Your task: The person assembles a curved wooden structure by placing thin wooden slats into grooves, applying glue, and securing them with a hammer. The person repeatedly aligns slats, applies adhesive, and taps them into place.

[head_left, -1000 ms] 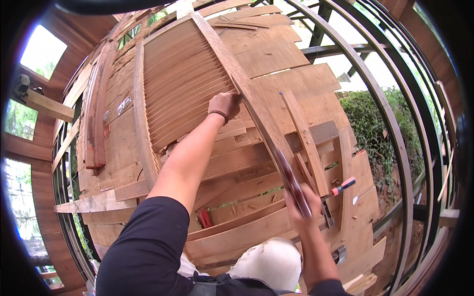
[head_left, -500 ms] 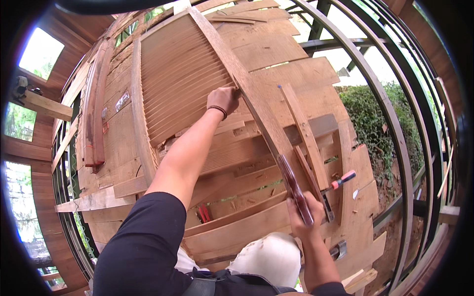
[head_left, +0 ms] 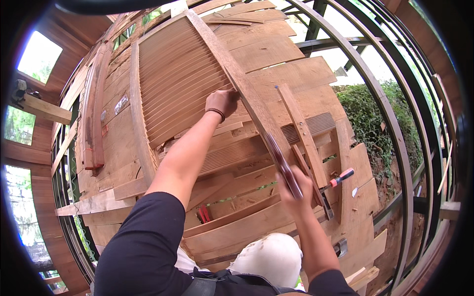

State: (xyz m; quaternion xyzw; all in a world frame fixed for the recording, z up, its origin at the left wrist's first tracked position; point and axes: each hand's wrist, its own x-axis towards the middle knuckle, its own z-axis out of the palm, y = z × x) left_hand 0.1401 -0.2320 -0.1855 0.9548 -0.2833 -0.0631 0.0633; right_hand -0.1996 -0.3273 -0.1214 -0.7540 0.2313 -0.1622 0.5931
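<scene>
My left hand (head_left: 221,102) presses the shutter (head_left: 182,79) at twelve o'clock; my right hand (head_left: 296,190) grips its rail (head_left: 256,106) (five o'clock end). I keep both firm, I judge.

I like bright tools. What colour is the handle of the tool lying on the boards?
The tool handle is red with a black band, seen best in the head view.

left arm stretched forward, left hand (head_left: 222,102) curled knuckles-up, right hand (head_left: 296,190) fisted, forearm bent
</scene>
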